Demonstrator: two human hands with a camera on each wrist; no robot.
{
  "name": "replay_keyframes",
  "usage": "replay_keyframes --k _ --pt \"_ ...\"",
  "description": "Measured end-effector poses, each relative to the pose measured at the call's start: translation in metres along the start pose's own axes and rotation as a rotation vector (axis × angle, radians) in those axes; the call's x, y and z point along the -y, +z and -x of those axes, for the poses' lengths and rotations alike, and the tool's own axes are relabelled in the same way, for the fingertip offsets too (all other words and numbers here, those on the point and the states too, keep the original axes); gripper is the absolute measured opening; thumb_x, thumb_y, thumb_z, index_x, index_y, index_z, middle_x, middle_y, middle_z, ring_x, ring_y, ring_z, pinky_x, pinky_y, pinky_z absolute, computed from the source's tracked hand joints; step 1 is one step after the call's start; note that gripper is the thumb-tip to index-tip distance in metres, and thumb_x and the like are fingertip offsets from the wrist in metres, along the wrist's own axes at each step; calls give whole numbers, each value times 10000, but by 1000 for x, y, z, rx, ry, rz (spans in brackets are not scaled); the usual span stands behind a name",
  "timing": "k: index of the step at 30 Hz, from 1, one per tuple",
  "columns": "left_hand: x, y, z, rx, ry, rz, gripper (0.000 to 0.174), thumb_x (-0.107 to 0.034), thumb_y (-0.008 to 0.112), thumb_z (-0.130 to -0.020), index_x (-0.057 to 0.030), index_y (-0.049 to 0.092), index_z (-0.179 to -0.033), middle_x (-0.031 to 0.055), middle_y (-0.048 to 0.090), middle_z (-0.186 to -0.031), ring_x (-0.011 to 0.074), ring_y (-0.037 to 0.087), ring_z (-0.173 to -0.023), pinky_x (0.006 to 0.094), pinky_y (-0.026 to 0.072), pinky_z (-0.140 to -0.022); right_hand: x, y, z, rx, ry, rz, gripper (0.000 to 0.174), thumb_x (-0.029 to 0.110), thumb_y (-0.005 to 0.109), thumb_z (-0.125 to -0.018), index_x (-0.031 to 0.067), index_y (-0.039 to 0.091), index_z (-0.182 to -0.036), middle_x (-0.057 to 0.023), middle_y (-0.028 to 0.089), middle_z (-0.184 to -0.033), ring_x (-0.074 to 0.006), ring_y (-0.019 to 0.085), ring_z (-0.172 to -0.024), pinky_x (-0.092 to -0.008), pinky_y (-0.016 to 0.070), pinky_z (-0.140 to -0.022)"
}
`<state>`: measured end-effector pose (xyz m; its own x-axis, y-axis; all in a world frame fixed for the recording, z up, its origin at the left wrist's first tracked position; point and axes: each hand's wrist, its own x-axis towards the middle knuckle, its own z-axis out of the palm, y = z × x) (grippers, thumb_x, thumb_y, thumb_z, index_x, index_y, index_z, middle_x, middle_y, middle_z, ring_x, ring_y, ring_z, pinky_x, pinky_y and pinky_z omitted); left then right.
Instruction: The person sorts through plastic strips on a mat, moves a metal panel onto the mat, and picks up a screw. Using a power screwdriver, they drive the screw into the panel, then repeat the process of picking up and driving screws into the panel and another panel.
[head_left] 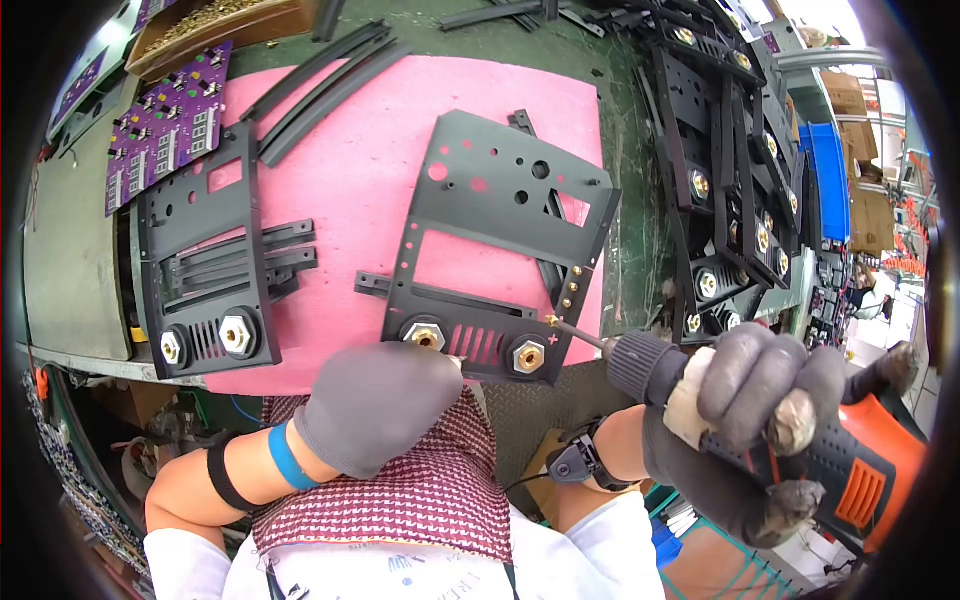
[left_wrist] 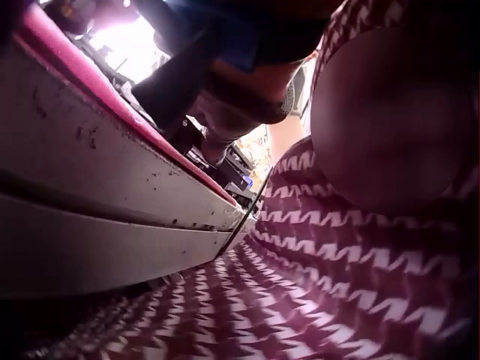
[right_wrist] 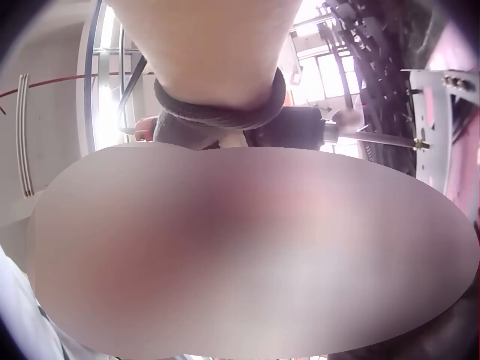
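Note:
In the head view, a black metal panel (head_left: 520, 190) with cut-outs lies on a pink mat (head_left: 330, 150). Along its near edge sit two hex-nut brass fittings (head_left: 528, 357), and small brass screws (head_left: 571, 287) line its right side. My gloved right hand (head_left: 765, 390) grips an orange-and-black power drill (head_left: 870, 490). Its long bit ends at a brass screw (head_left: 551, 321) at the panel's near right corner; the right wrist view also shows the bit (right_wrist: 382, 139) meeting brass there. My gloved left hand (head_left: 380, 410) is at the panel's near edge, its fingers blurred out.
A second black panel (head_left: 200, 215) lies left, with a purple circuit board (head_left: 170, 130) over its far end. Black metal strips (head_left: 330, 90) lie behind. Assembled panels (head_left: 720, 180) are stacked at the right, near a blue bin (head_left: 828, 180). A box of brass parts (head_left: 215, 35) stands far left.

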<state>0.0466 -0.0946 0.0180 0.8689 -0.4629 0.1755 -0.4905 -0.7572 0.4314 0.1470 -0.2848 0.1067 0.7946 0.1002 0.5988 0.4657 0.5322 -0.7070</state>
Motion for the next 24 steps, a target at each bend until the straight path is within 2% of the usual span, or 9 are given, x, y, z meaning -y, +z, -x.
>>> replay_keyframes --k 1,3,5,7,8,9,18,24 --pt "2 1 2 7 8 8 317 -216 744 -703 -76 664 -976 17 445 -614 189 498 -561 320 394 -486 0 -4 -1 73 45 39 335 207 716 -711 24 470 -845 -3 422 -493 -63 332 -400 -170 317 -385" --pt "5 2 8 -39 -25 53 242 -160 714 -724 -97 667 -953 -2 411 -593 171 469 -523 323 362 -454 -1 -10 4 51 53 41 340 213 721 -715 25 469 -844 -8 426 -504 -66 332 -407 -175 318 -385" --pt "9 -1 13 -44 -23 39 245 -161 731 -711 -96 669 -939 -5 411 -584 176 461 -504 324 351 -443 2 -15 9 29 58 37 345 219 725 -720 25 468 -843 -12 430 -515 -69 332 -414 -179 319 -385" --pt "12 -5 18 -18 -12 21 268 -140 632 -729 -61 672 -983 0 432 -618 154 486 -560 297 374 -452 17 -26 10 118 289 72 282 109 730 -797 70 454 -838 -109 544 -581 -251 528 -440 -398 496 -556" --pt "10 -4 20 -44 -31 8 265 -157 660 -717 -74 681 -968 -4 405 -597 149 471 -547 291 360 -448 20 -30 7 191 359 56 243 160 689 -842 52 473 -869 -131 566 -611 -284 561 -474 -415 505 -590" --pt "9 -4 20 -39 -31 10 265 -157 660 -717 -74 681 -968 -4 405 -597 149 471 -547 291 360 -448 20 -33 8 186 363 55 243 160 689 -842 52 473 -869 -131 566 -611 -284 561 -474 -415 505 -590" --pt "15 -10 23 -15 -41 -28 273 -155 665 -706 -86 687 -969 -14 376 -580 142 454 -536 288 338 -447 -12 -38 24 183 99 111 359 278 689 -761 -2 485 -859 -17 440 -599 -85 377 -444 -193 323 -410" --pt "19 -15 26 44 -24 15 313 -151 641 -691 -98 680 -997 -13 391 -597 143 465 -547 297 343 -457 -17 -37 26 202 155 82 352 273 688 -762 9 481 -869 -17 448 -604 -89 386 -455 -201 336 -422"
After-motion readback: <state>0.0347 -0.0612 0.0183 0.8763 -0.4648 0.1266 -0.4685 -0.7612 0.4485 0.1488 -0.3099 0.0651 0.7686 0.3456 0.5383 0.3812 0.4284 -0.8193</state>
